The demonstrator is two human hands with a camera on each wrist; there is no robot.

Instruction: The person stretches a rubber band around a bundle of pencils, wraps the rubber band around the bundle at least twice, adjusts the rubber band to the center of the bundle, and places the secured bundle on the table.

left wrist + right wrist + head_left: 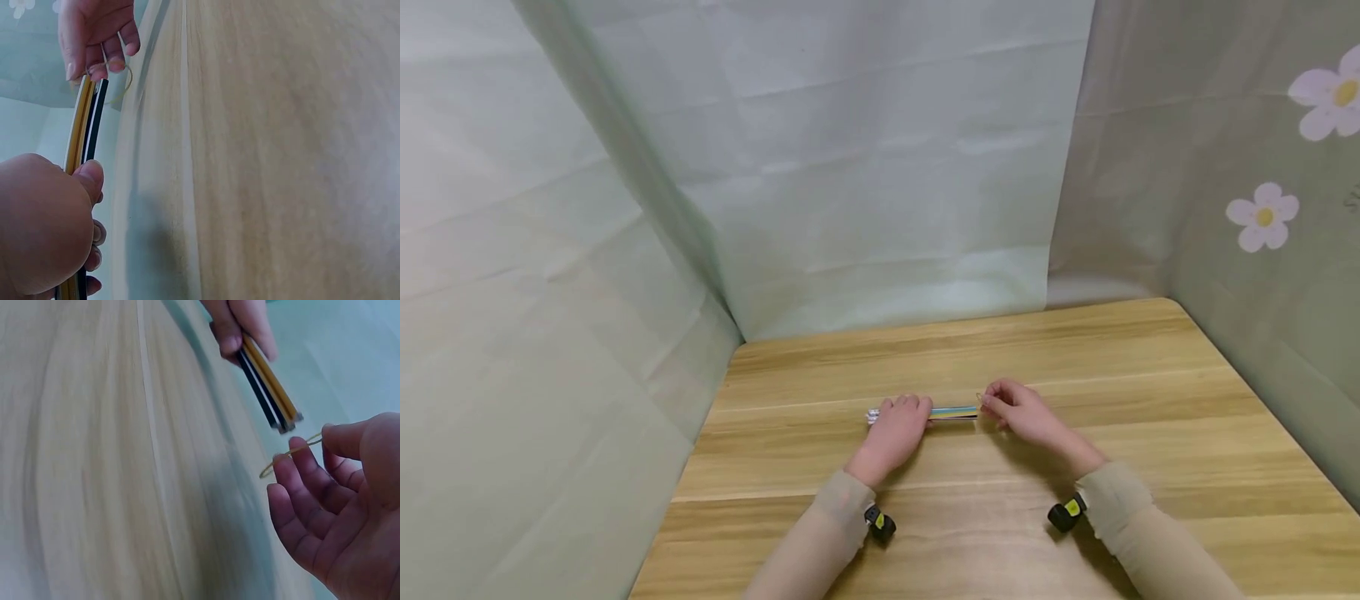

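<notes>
My left hand (895,432) grips a bundle of slim coloured sticks (953,412), perhaps pens or pencils, just above the table. Blue, yellow, white and black sides show, and whitish ends stick out left of the hand. My right hand (1021,410) is off the bundle's right end and pinches a thin yellow rubber band (267,467) between thumb and index finger. In the right wrist view the band hangs as a narrow loop across the fingertips, a little apart from the stick ends (286,425). The left palm hides the middle of the bundle.
The wood-grain table (955,533) spreads around both hands. Pale cloth hangs (880,183) stand behind and at the left, with a flower-printed cloth (1262,333) at the right. Each wrist carries a small black camera (880,525).
</notes>
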